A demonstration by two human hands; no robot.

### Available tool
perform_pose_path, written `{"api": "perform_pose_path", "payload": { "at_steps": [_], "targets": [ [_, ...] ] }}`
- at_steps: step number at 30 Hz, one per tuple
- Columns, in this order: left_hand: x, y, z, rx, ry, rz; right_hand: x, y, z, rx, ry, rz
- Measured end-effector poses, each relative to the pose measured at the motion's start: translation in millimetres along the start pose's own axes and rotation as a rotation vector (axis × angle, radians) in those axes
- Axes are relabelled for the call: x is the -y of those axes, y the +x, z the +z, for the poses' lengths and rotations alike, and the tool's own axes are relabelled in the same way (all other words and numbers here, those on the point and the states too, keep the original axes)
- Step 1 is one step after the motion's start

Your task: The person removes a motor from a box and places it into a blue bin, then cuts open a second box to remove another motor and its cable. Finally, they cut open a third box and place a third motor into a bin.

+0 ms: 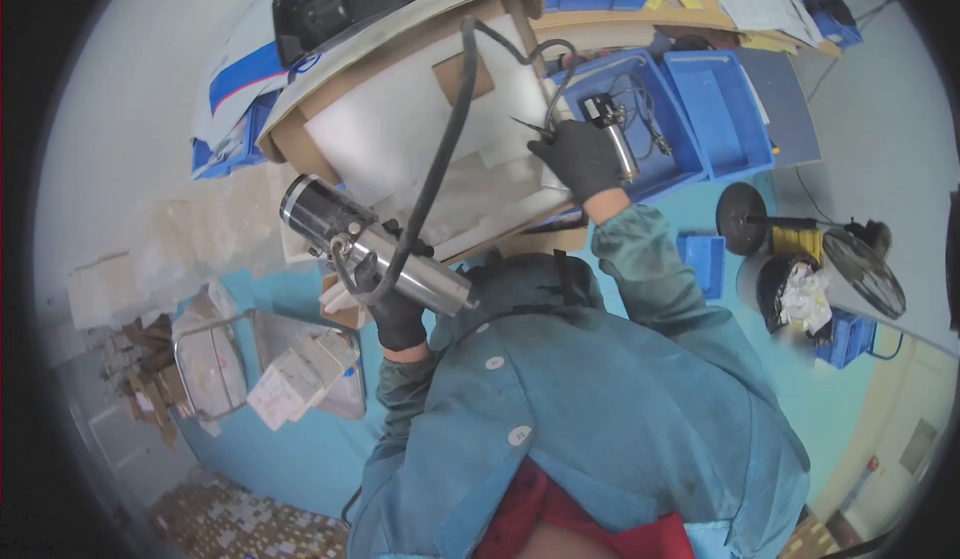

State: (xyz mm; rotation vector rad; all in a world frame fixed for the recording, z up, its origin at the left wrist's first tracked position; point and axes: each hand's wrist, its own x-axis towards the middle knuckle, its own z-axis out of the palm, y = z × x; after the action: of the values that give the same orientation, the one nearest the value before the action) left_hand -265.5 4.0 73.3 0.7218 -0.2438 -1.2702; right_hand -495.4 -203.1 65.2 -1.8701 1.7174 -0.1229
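My left hand [395, 309], in a black glove, is wrapped round a large metal cylinder [375, 244] with a dark band at its upper end and small fittings on its side. A thick black cable [450, 139] rises from it and loops over an open carton. My right hand [580, 159], also gloved, is closed at the carton's right edge, by the thin end of the cable; its fingertips are partly hidden. Just beyond it a smaller metal cylinder [623, 151] lies in a blue bin [678, 139] with thin cables.
The open carton [290, 144] has white foam [380, 129] inside. Another blue bin [715, 109] stands right of the first. Further right are a fan [862, 274] and a waste bin [765, 294]. A cart [250, 359] with boxes is at lower left.
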Motion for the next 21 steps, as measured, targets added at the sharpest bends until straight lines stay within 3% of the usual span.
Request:
{"api": "perform_pose_path", "payload": {
  "at_steps": [2, 3, 6, 12, 15, 18, 21],
  "targets": [
    [-5, -5, 8, -0.166, -0.738, -0.208, 4, 1, 4, 0.006, -0.102, 0.024],
    [-10, -6, 10, -0.207, -0.92, -0.281, 4, -3, 4, -0.003, -0.127, 0.045],
    [-23, -6, 6, -0.301, -0.826, -0.423, 5, -23, -7, -0.084, 0.06, -0.018],
    [-16, 1, -23, -0.082, -0.039, -0.185, -37, -90, -46, -0.346, 0.447, -0.197],
    [-24, -10, 20, 0.13, -0.005, -0.198, -89, -127, -64, -0.389, 0.408, -0.073],
    [-2, -3, 1, 0.022, 0.334, 0.048, -116, -179, -86, -0.604, 0.54, 0.118],
    [5, 4, -7, 0.137, 0.303, -0.209, -211, -212, -66, -0.489, 0.45, 0.158]
  ]
}}
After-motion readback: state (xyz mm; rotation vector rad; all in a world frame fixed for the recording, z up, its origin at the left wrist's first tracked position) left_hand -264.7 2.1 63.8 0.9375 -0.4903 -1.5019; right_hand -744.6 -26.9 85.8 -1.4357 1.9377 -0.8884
